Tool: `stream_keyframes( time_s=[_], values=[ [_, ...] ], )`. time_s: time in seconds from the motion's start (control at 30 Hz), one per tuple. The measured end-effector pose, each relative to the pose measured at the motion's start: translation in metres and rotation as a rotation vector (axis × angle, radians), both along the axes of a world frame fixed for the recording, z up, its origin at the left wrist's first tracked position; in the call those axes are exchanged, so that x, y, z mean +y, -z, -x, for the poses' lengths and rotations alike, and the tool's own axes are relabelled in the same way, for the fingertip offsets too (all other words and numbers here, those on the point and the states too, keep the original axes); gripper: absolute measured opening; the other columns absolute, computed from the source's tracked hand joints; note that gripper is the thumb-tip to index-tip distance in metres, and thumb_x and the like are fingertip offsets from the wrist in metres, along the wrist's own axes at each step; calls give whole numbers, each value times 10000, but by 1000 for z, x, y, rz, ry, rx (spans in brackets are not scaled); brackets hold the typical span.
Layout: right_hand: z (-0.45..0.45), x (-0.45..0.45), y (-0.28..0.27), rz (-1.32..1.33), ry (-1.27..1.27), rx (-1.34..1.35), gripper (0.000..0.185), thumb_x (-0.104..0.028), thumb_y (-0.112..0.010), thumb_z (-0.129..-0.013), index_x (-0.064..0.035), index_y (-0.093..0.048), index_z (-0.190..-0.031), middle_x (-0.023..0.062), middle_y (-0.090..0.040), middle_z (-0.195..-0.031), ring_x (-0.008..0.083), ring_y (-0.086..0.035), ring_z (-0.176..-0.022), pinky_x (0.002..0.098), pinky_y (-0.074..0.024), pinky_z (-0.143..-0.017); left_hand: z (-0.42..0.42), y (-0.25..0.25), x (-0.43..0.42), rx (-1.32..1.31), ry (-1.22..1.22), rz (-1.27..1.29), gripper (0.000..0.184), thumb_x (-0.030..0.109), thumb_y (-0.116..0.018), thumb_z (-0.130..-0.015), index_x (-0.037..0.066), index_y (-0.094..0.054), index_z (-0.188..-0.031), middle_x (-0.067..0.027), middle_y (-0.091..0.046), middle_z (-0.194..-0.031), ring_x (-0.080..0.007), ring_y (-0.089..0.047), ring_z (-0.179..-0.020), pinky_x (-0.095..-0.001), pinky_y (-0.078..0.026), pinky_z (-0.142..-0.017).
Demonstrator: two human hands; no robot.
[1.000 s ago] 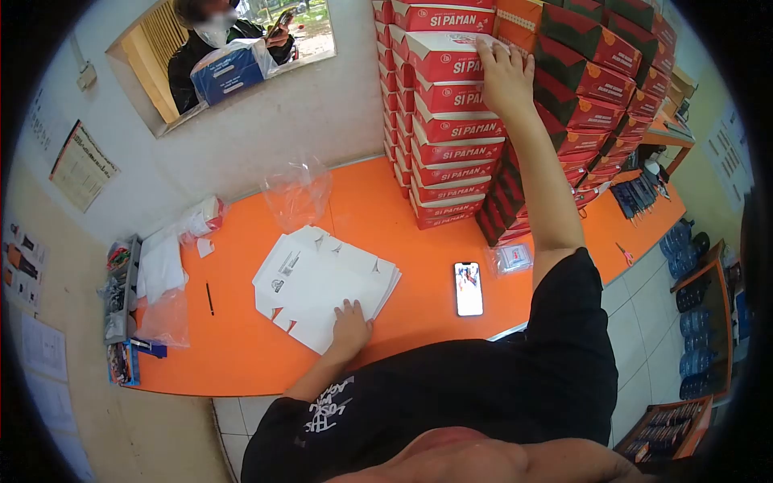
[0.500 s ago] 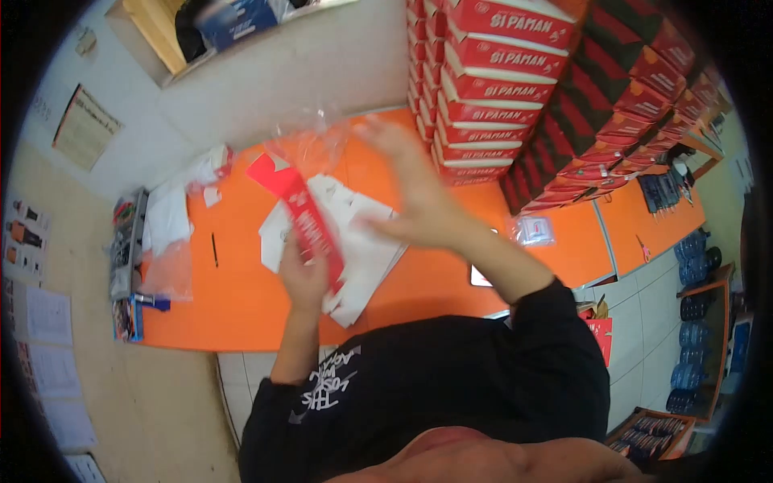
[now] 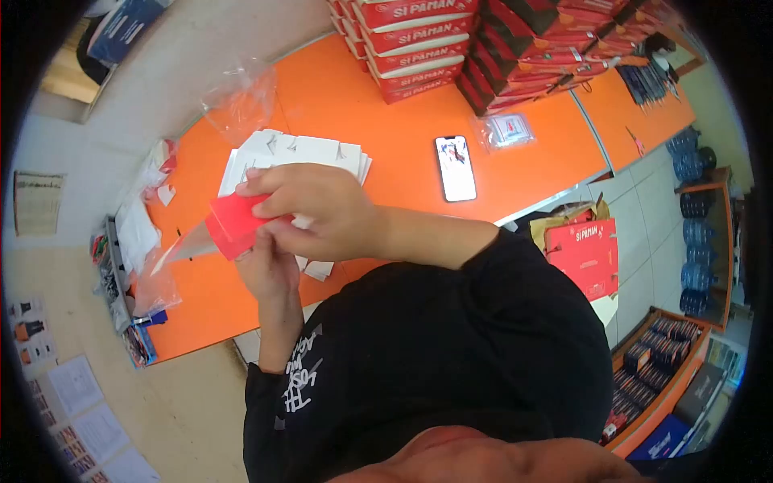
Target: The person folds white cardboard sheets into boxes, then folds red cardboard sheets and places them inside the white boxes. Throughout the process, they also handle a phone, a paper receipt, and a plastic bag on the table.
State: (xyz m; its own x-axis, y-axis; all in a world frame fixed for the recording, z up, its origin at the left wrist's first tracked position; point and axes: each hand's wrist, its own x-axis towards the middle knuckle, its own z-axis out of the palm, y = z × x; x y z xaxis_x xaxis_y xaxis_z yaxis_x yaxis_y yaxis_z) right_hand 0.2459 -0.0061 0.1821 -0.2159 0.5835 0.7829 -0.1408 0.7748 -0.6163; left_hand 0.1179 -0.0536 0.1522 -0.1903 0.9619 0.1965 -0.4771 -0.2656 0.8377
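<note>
A red piece of card (image 3: 231,226) is between my two hands, above the left part of the orange table. My left hand (image 3: 270,270) grips its lower edge from below. My right hand (image 3: 318,208) is over its right side, the fingers bent and pressed on it. Under and behind my hands lies a stack of flat white cardboard sheets (image 3: 310,150), partly covered by them. The far side of the red card is hidden.
Tall stacks of red boxes (image 3: 419,58) stand at the back. A lit phone (image 3: 456,169) lies on the orange table (image 3: 386,193), near a small clear packet (image 3: 509,131). Clear plastic (image 3: 241,101) is at the back left. A flat red box (image 3: 581,249) is at the lower right.
My right hand has left the box stack and come to the red card, now held by both hands. My left hand has risen off the white sheets. The view has tilted and shifted.
</note>
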Motion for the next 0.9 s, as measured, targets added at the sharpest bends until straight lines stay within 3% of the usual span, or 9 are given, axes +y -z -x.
stream_keyframes(
  time_s=[0.1, 0.2, 0.37, 0.47, 0.63, 0.7, 0.73, 0.8, 0.9],
  values=[
    [-4, 7, 16, -217, 207, -252, 135, -66, -653, -698, -67, -583, -813, 64, -624, -940, 249, -590, -961, 346, -491, -809, 5, 8, 1, 194, -169, -47, 391, 20, -556, -824, -32, -401, -1179, -158, -510, -1142, -222, -530, -1031, -335, -459, -850],
    [-17, 14, 25, -36, -138, -240, 118, -78, -655, -700, -65, -588, -796, 60, -627, -918, 248, -586, -975, 342, -490, -814, 19, -13, 6, 338, -152, 16, 316, -8, -568, -808, -58, -441, -1093, -151, -587, -959, -211, -586, -917, -317, -497, -776],
    [-3, 10, 31, -67, 208, -52, 101, -89, -651, -704, -61, -605, -790, 60, -631, -905, 243, -584, -989, 337, -491, -800, -4, -1, 7, 428, -202, -40, 333, -8, -550, -812, -60, -421, -1115, -181, -542, -1052, -216, -590, -906, -327, -521, -729],
    [-20, 28, 33, -105, 20, -249, 134, -112, -651, -690, -68, -610, -809, 55, -620, -921, 237, -581, -963, 350, -479, -800, 0, -5, 6, 290, 39, 0, 363, -13, -532, -816, -58, -395, -1149, -177, -520, -1090, -218, -586, -906, -311, -525, -719],
    [5, 7, 9, -258, 223, -176, 179, -168, -666, -653, -92, -591, -796, 25, -575, -841, 230, -551, -824, 325, -439, -734, -8, 35, 15, 700, -256, -23, 391, 49, -509, -843, -28, -359, -1196, -126, -524, -1060, -184, -574, -882, -300, -494, -747],
    [12, 10, 28, -428, 255, -327, 292, -202, -703, -586, -115, -559, -825, 25, -522, -848, 228, -500, -806, 316, -388, -723, -1, 47, 14, 1483, -455, -270, 352, 52, -510, -843, -5, -393, -1170, -124, -539, -1035, -189, -585, -852, -293, -486, -734],
    [8, 17, 31, -430, 190, -398, 293, -208, -684, -583, -133, -546, -831, 27, -507, -855, 218, -480, -814, 334, -373, -711, 1, 36, 11, 1488, -448, -272, 352, 52, -510, -843, -5, -393, -1170, -124, -539, -1035, -189, -585, -852, -293, -486, -734],
    [7, 18, 28, -352, 209, -281, 262, -189, -666, -598, -135, -541, -822, 17, -506, -850, 211, -473, -813, 336, -369, -715, 4, 9, 6, 720, -155, 132, 328, 102, -526, -840, 19, -429, -1143, -97, -563, -999, -212, -592, -838, -302, -473, -749],
    [15, 12, 20, -256, 271, -95, 193, -141, -639, -617, -117, -536, -778, 2, -509, -798, 201, -470, -804, 327, -367, -712, 10, 39, -1, 915, -31, 231, 383, 126, -508, -859, -3, -372, -1193, -117, -439, -1173, -159, -473, -1030, -267, -402, -870]
  ],
)
